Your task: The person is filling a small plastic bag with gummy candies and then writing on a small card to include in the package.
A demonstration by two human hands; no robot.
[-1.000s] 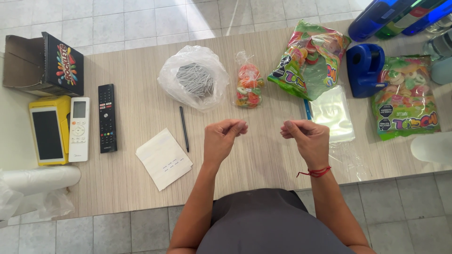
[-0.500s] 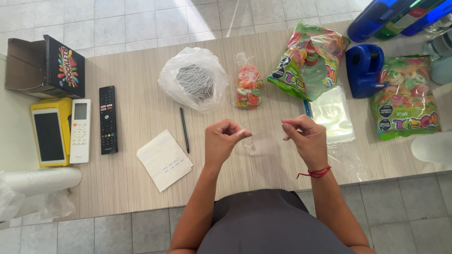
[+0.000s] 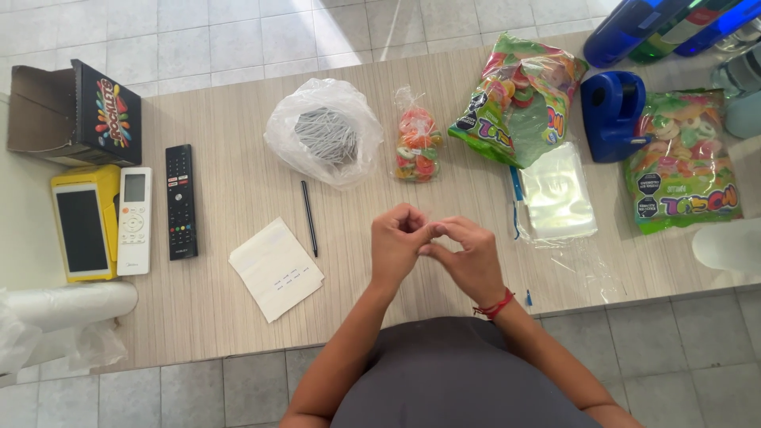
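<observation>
My left hand (image 3: 399, 242) and my right hand (image 3: 468, 257) meet over the middle of the wooden table (image 3: 198, 317), fingertips pinched together and touching. They hold a small clear plastic bag that is almost hidden between the fingers. A red string bracelet sits on my right wrist. Just right of my hands lies a stack of clear bags (image 3: 557, 194). A small tied bag of gummy rings (image 3: 416, 147) stands beyond my hands.
A clear bag of grey ties (image 3: 323, 135), a black pen (image 3: 309, 218) and a white paper (image 3: 276, 268) lie to the left. Two big candy bags (image 3: 519, 99) (image 3: 686, 158) flank a blue tape dispenser (image 3: 614, 115). Two remotes (image 3: 181, 202), a phone (image 3: 82, 230) and a box (image 3: 75, 115) sit far left.
My hands were apart with the clear bag stretched between them; they have now come together at the middle, and the bag is gathered between the fingertips.
</observation>
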